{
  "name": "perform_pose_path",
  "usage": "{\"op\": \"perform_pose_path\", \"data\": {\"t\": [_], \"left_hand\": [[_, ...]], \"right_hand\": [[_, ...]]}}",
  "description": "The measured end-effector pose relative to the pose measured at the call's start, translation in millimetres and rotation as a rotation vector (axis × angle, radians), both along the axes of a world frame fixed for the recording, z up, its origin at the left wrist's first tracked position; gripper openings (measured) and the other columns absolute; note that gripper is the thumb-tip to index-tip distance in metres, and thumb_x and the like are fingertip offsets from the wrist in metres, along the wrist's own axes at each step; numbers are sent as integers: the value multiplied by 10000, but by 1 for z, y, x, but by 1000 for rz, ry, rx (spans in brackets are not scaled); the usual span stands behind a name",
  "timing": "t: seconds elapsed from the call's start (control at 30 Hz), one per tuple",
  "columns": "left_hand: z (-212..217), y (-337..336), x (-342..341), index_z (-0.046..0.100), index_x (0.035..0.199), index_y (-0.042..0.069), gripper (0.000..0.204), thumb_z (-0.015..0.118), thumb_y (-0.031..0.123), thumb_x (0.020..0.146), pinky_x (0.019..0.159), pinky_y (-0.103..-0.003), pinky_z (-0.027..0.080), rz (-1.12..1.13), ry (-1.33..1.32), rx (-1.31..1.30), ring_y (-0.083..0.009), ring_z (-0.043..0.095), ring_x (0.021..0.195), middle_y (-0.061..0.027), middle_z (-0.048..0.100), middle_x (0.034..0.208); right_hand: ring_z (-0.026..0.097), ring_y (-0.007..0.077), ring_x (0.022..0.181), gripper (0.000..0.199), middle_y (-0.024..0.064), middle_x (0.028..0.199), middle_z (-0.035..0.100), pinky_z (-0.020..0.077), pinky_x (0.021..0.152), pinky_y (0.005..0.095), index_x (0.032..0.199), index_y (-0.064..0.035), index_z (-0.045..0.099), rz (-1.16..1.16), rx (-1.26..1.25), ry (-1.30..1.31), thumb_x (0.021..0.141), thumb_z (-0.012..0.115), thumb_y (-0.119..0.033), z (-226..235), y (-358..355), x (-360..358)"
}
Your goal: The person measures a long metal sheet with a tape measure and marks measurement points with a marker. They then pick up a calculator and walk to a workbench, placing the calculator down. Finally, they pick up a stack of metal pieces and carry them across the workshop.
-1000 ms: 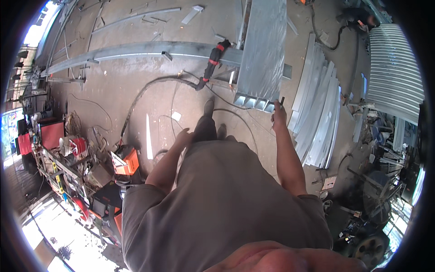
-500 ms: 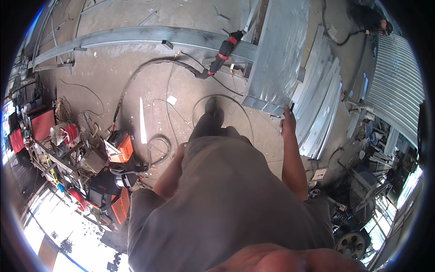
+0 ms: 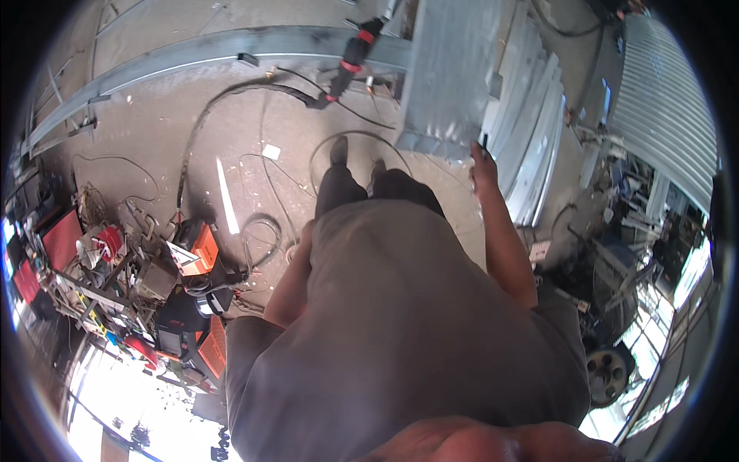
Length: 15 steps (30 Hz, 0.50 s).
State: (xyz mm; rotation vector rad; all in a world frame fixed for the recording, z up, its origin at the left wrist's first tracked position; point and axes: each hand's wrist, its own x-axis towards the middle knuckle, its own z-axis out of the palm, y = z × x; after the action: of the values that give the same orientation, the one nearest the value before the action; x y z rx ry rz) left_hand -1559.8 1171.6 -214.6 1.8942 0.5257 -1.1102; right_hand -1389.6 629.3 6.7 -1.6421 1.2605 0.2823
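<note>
My right hand (image 3: 483, 169) is closed around a slim dark object (image 3: 484, 142), whose tip sticks out past the fingers. Its kind is too small to make out. This hand is nearest to the end of a wide block of galvanized metal profiles (image 3: 446, 85), and I cannot tell whether it touches them. Beside the block, more long silvery profiles (image 3: 527, 127) lie side by side. My left hand (image 3: 307, 230) hangs by my left side. Its fingers are hidden by my shirt, so what it holds, if anything, does not show.
A long metal beam (image 3: 192, 58) crosses the floor ahead. A black tool with red bands (image 3: 354, 58) leans there, its dark cable (image 3: 223, 92) looping left. Orange-and-black machines (image 3: 202, 250) and clutter stand at left. Corrugated sheets (image 3: 662, 115) and a wheel (image 3: 606, 376) are at right.
My view has shifted, so the floor things sit higher and farther left. My legs have changed stance, and both shoes show. The right hand still holds the slim dark object near the profiles' end.
</note>
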Motion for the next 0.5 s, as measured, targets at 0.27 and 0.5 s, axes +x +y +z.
{"op": "perform_pose_path", "data": {"t": [0.27, 0.5], "left_hand": [[15, -49, -38, 723, 1296, 27, 600, 625, 519, 967, 1010, -462, 544, 145, 30, 71, -367, 705, 1228, -228, 746, 1271], [48, -133, -134, 719, 1310, 30, 596, 634, 511, 969, 1020, -451, 540, 227, 18, 180, -351, 702, 1240, -217, 745, 1284]], "right_hand": [[452, 99, 568, 567, -35, 699, 490, 376, 525, 325, 1276, -55, 718, 58, 92, -99, 970, 740, -531, 9, -6, 3], [620, 129, 890, 562, 54, 1028, 732, 492, 813, 317, 1348, -21, 706, 227, 131, -227, 981, 738, -445, -6, -57, -46]]}}
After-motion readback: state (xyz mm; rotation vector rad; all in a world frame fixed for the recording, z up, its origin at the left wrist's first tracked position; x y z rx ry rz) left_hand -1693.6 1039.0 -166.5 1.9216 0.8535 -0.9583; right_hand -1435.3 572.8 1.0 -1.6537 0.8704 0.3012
